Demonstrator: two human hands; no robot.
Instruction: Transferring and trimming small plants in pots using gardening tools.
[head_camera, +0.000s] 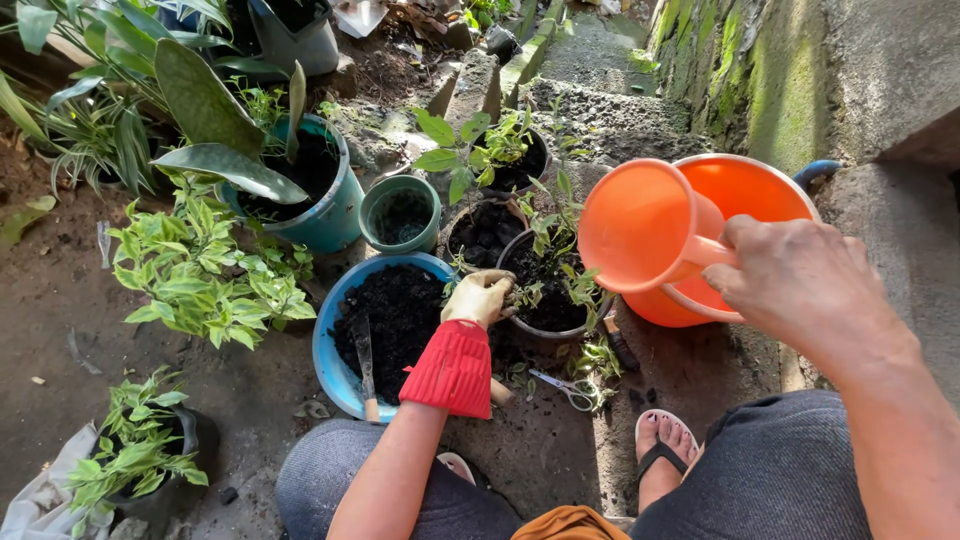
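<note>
My right hand (800, 285) grips the handle of an orange plastic dipper (640, 225), tipped on its side above an orange bucket (760, 190). The dipper's mouth faces a black pot (545, 320) of dark soil holding a small green plant (560, 250). My left hand (478, 297), in a pale work glove with a red cuff, rests on that pot's near rim beside the plant's stem. No water is visible leaving the dipper.
A blue basin (330, 350) of dark soil holds a trowel (364, 360). Scissors (570, 388) lie on the ground by my foot. A teal pot (335, 215), a small green pot (400, 212) and other potted plants crowd the left. A mossy wall (780, 70) rises on the right.
</note>
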